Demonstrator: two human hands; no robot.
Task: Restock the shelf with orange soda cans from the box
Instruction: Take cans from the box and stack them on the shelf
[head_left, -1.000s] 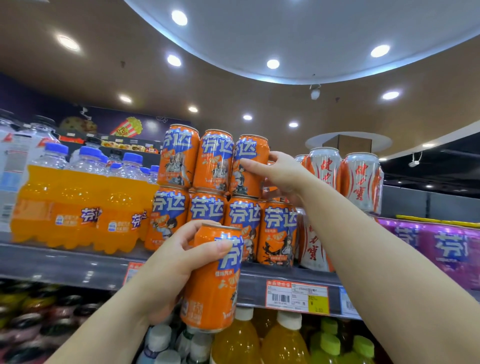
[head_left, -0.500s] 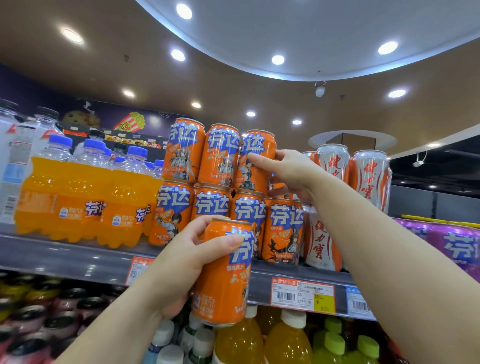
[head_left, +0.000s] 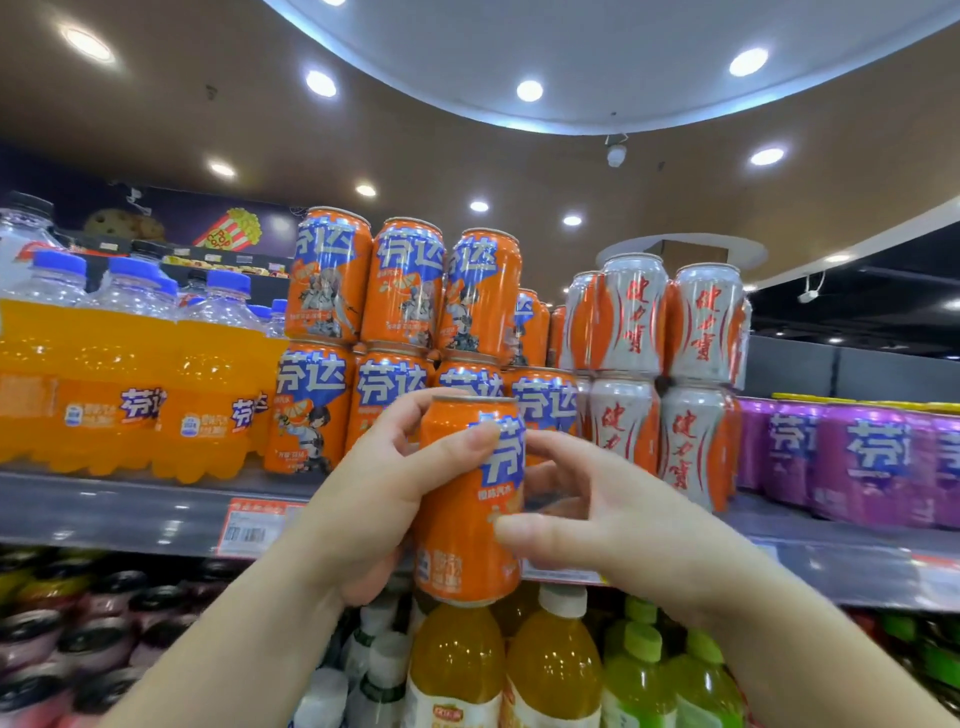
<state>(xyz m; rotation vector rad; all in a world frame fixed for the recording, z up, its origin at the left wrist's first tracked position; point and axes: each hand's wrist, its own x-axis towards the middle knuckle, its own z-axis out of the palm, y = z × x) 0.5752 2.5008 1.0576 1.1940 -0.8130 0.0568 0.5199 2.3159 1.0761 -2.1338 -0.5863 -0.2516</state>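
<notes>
Overhead, recessed ceiling lights (head_left: 529, 91) above stocked shelf (head_left: 130, 512).

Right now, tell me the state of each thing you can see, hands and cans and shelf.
Left hand: grips the held can.
Right hand: fingers on the held can's right side.
Held can: upright, off the shelf, unopened.
Stacked orange cans: two tiers, upright; top tier has a gap at the right front.
Silver cans: stacked two high.
Shelf: stocked.
</notes>
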